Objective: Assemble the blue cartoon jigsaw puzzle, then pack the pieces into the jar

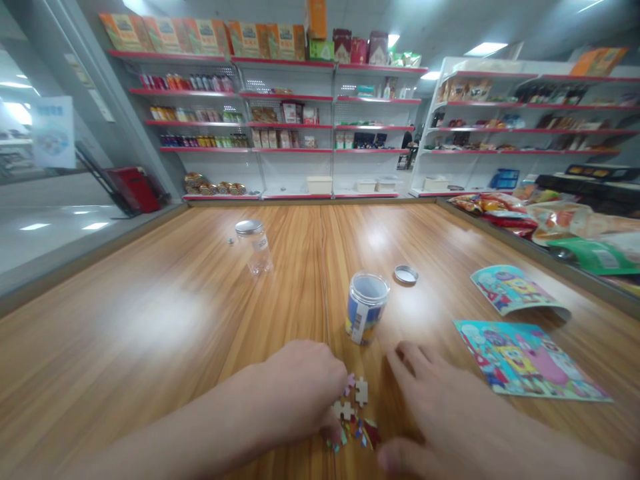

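A small pile of jigsaw puzzle pieces lies on the wooden table, some grey side up, others colourful. My left hand curls over the pile's left side with bent fingers; its fingertips are hidden, so what they hold cannot be made out. On the other side, my right hand is low over the table, fingers apart and thumb near the pile, holding nothing. Just beyond the hands stands an open clear jar with a blue and yellow printed wrap. Its likely lid, round and silvery, lies behind it to the right.
A lidded transparent jar stands at the far left, beside a tiny object. Two cartoon sheets, one flat and one curled, lie to the right. Packaged goods border the table's right edge; stocked shelves stand behind.
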`<state>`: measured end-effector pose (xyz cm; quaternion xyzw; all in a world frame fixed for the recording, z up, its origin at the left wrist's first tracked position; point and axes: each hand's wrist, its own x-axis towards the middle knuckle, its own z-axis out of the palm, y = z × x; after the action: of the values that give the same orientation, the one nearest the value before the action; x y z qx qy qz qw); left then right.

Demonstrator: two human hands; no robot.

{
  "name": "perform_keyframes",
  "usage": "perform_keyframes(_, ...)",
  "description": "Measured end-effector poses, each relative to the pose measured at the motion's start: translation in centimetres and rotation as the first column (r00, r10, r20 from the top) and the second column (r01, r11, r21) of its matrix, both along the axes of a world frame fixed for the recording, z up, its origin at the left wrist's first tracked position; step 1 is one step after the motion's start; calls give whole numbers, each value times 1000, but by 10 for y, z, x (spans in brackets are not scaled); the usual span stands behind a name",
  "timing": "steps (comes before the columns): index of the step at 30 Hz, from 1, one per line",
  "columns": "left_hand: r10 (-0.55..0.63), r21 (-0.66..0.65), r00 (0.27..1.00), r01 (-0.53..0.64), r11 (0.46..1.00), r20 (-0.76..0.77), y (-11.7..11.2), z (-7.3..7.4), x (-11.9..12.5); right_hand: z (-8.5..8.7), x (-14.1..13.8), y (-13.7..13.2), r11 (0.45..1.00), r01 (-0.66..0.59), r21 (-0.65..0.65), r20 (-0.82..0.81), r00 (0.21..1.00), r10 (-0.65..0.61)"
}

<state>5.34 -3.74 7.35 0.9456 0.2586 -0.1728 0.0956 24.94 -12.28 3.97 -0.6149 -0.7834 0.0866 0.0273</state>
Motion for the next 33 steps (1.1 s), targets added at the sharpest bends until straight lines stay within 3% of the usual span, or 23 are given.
perform_keyframes(2,8,0,1000,-8,1000,-10,-5,1,3,-5,-12,-5,983,-184,3,54,982,183)
perform_keyframes(4,21,-7,1000,-21,1000,3,-9,-1,4,-12,-21,0,944,-327,-44,-29,945,326)
perform_keyframes(9,27,-58,996,-23,998,83,-9,-9,-2,-18,-18,16,965,-243,-97,-353,915,195)
perform_keyframes(18,59,-159,994,-44,986,91,-6,-9,-4,-12,-13,14,966,-216,-145,-419,898,137)
perform_keyframes(25,66,-155,992,-49,987,105,-6,-7,-5,-14,-15,13,961,-266,-68,-313,921,233)
perform_keyframes(29,33,-57,986,-24,998,162,-10,-9,-6,-14,-22,12,955,-298,-14,-189,938,290)
perform_keyframes(33,25,-5,982,-25,1000,187,-14,-12,-6,-26,-27,11,940,-335,57,-52,940,338)
